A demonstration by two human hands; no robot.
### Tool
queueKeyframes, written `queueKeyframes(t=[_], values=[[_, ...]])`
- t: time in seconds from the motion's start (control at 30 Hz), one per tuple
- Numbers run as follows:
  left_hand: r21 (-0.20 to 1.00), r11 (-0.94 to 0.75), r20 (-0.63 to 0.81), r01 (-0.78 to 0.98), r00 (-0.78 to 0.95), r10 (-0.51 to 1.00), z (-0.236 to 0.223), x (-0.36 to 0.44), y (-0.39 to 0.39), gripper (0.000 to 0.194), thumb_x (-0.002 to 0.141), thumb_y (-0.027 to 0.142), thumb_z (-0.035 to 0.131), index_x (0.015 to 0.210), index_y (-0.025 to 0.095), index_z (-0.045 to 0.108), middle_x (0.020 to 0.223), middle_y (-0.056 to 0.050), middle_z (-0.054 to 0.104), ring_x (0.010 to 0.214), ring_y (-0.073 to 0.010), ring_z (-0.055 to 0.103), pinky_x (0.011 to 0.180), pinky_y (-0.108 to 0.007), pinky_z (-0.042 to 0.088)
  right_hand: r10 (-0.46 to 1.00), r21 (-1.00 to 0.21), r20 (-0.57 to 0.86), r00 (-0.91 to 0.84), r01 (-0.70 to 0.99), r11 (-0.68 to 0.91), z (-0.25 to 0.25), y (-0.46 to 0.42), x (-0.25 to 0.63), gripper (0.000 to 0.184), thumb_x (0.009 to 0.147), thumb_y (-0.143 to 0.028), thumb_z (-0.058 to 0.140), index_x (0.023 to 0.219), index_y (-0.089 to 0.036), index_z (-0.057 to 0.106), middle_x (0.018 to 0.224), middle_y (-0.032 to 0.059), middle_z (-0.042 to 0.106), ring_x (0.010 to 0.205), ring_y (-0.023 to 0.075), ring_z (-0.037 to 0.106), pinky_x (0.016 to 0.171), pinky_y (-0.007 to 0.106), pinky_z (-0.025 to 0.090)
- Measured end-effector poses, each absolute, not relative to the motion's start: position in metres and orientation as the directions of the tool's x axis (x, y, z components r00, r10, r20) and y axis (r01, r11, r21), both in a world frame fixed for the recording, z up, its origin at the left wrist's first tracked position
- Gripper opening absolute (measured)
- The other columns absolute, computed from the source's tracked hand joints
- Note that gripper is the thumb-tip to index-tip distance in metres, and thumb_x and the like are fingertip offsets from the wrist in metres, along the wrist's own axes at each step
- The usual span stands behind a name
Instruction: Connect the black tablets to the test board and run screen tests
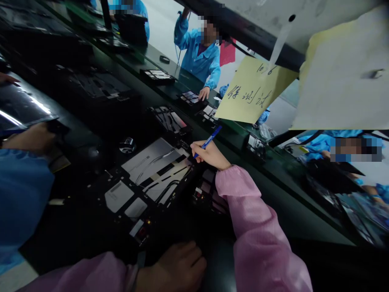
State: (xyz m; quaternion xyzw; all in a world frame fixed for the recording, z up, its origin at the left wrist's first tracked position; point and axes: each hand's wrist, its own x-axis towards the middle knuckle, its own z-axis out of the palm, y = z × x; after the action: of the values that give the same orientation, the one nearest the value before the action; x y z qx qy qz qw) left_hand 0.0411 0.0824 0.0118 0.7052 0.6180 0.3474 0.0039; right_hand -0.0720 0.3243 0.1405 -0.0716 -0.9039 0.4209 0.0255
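Note:
My right hand (209, 155), in a pink sleeve, pinches a blue pen (211, 139). The pen's tip points down at the upper right edge of an opened electronic device (152, 176). That device lies flat, a black frame with grey plates, white strips, dark cables and a small glowing light at its near end. Below it, at the bottom of the view, my left hand (173, 265) lies palm down in shadow with its fingers curled in. Whatever may be under those fingers is hidden.
Another opened device (208, 190) lies under my right forearm, and one more (170, 119) sits behind. A shiny round object (127, 144) stands left of them. Blue-sleeved co-workers are at the left and across the green conveyor. Yellow handwritten paper (253, 91) hangs at upper right.

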Motion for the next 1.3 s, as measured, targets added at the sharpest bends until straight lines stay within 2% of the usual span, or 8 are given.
queueKeyframes(t=[0.47, 0.57, 0.63, 0.7, 0.77, 0.9, 1.0, 1.3], values=[[0.485, -0.239, 0.418, 0.841, 0.017, 0.908, 0.025, 0.036, 0.079, 0.009, 0.084, 0.024, 0.063, 0.082, 0.020, 0.056, 0.080, 0.001, 0.065, 0.075, -0.0150, 0.060, 0.070, -0.027, 0.053, 0.177, -0.767, -0.005, -0.984, 0.117, 0.631, 0.140, 0.322, -0.075, 0.037, 0.090, -0.036, 0.049, 0.058, -0.018, 0.053, 0.044, -0.0032, 0.054, 0.039, 0.0077, 0.051, 0.042, 0.017, 0.041], [0.481, -0.325, 0.449, 0.815, 0.090, 0.889, 0.050, 0.024, 0.067, 0.008, 0.086, 0.027, 0.062, 0.091, 0.021, 0.060, 0.079, 0.001, 0.066, 0.074, -0.0141, 0.061, 0.068, -0.026, 0.054, 0.309, -0.817, 0.133, -0.942, 0.072, 0.572, 0.139, 0.326, -0.075, 0.037, 0.091, -0.044, 0.049, 0.064, -0.019, 0.055, 0.045, -0.0038, 0.052, 0.039, 0.0085, 0.052, 0.042, 0.018, 0.041], [0.472, -0.368, 0.510, 0.801, 0.093, 0.855, 0.067, 0.014, 0.045, 0.022, 0.087, 0.026, 0.061, 0.109, 0.025, 0.062, 0.079, 0.000, 0.068, 0.073, -0.0143, 0.061, 0.068, -0.026, 0.055, 0.445, -0.816, 0.232, -0.865, 0.076, 0.573, 0.138, 0.332, -0.068, 0.036, 0.090, -0.048, 0.050, 0.069, -0.019, 0.057, 0.049, -0.0039, 0.054, 0.041, 0.0090, 0.054, 0.042, 0.019, 0.041], [0.466, -0.274, 0.592, 0.841, -0.066, 0.803, 0.075, 0.002, 0.018, 0.043, 0.084, 0.025, 0.063, 0.126, 0.032, 0.057, 0.084, -0.001, 0.071, 0.075, -0.0175, 0.062, 0.066, -0.031, 0.056, 0.470, -0.778, 0.255, -0.845, 0.109, 0.619, 0.135, 0.337, -0.058, 0.031, 0.088, -0.047, 0.054, 0.076, -0.019, 0.062, 0.058, -0.0023, 0.060, 0.049, 0.0105, 0.059, 0.047, 0.019, 0.044], [0.423, -0.014, 0.684, 0.906, -0.309, 0.660, 0.071, -0.012, -0.007, 0.058, 0.079, 0.025, 0.069, 0.132, 0.041, 0.052, 0.101, -0.005, 0.070, 0.076, -0.0223, 0.062, 0.060, -0.038, 0.055, 0.384, -0.713, 0.220, -0.897, 0.121, 0.691, 0.132, 0.338, -0.045, 0.024, 0.086, -0.043, 0.059, 0.086, -0.021, 0.067, 0.073, -0.0007, 0.067, 0.063, 0.0129, 0.064, 0.058, 0.021, 0.048], [0.193, 0.345, 0.651, 0.919, -0.383, 0.655, 0.050, -0.045, -0.023, 0.064, 0.078, 0.025, 0.071, 0.138, 0.034, 0.050, 0.130, -0.012, 0.059, 0.082, -0.0270, 0.063, 0.067, -0.043, 0.054, 0.247, -0.592, 0.201, -0.948, 0.083, 0.802, 0.126, 0.327, -0.030, 0.020, 0.088, -0.035, 0.056, 0.099, -0.024, 0.068, 0.090, 0.0001, 0.071, 0.077, 0.0148, 0.065, 0.076, 0.025, 0.047], [0.161, 0.329, 0.646, 0.931, -0.351, 0.678, 0.043, -0.062, -0.018, 0.061, 0.080, 0.026, 0.069, 0.138, 0.029, 0.049, 0.125, -0.012, 0.062, 0.083, -0.0262, 0.064, 0.075, -0.043, 0.054, 0.264, -0.560, 0.237, -0.935, 0.091, 0.824, 0.124, 0.317, -0.029, 0.020, 0.089, -0.031, 0.052, 0.099, -0.023, 0.068, 0.091, 0.0008, 0.072, 0.077, 0.0149, 0.064, 0.078, 0.026, 0.046], [0.343, 0.277, 0.730, 0.897, -0.441, 0.523, 0.061, -0.074, -0.022, 0.068, 0.081, 0.013, 0.066, 0.142, 0.035, 0.045, 0.124, -0.009, 0.062, 0.100, -0.0292, 0.064, 0.086, -0.049, 0.053, 0.428, -0.673, 0.323, -0.844, 0.112, 0.731, 0.153, 0.313, -0.037, 0.012, 0.084, -0.025, 0.057, 0.080, -0.023, 0.069, 0.085, -0.0018, 0.070, 0.084, 0.0162, 0.065, 0.082, 0.028, 0.047]])
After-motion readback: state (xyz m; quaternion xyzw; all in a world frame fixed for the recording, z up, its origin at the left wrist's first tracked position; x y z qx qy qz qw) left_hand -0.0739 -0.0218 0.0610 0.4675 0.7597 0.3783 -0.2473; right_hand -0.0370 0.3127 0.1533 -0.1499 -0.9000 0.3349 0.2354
